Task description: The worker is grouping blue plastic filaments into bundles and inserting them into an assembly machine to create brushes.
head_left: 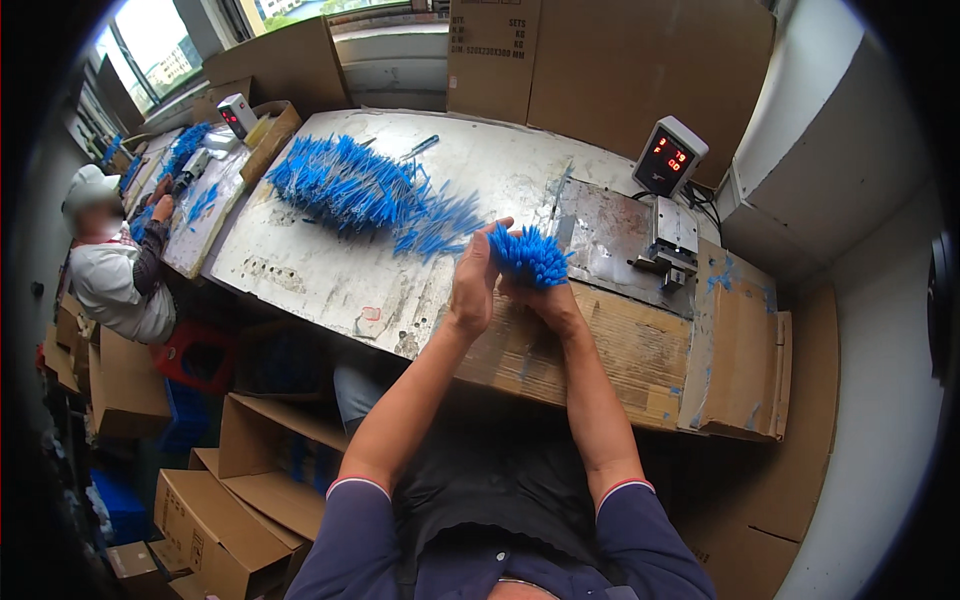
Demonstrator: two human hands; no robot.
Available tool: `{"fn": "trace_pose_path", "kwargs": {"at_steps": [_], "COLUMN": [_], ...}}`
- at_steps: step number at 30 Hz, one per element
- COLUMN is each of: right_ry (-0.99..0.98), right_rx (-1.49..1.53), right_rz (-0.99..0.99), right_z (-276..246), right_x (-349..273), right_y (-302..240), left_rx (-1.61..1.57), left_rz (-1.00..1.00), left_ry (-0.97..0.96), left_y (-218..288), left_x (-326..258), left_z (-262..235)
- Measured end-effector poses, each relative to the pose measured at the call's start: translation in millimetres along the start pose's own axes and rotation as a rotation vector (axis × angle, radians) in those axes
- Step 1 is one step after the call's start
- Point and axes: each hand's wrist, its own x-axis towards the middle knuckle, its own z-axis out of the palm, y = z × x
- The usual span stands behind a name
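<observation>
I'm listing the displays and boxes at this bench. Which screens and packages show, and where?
Counter screen: right of the table, grey housing, red digits.
Second counter: far left table end, pale box, red display.
Printed carton: behind the table, brown, dark print.
Open cartons: floor, lower left, brown.

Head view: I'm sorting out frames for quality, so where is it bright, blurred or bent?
Head view: daylight from the window washes out the upper left; the table edges and cardboard boxes bow near the dark round rim; the bundle of blue sticks held in the left hand and right hand is slightly soft; a co-worker's face is blurred.
</observation>
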Motion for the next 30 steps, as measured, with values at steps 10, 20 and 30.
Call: {"fn": "trace_pose_path", "kwargs": {"at_steps": [10,20,30], "right_ry": [0.139,0.161,0.122], "right_rx": [0.121,-0.035,0.018], "right_rz": [0.169,0.085,0.149], "right_z": [10,15,8], "right_x": [-6,-32,-45], "right_y": [2,-4,-19], "left_rx": [0.779,1.293,1.317], "left_rz": [0.346,0.243,0.181], "left_ry": [0.068,-0.555,-0.707], "left_y": [16,53,50], "left_x": [-1,5,5], "left_z": [5,10,22]}}
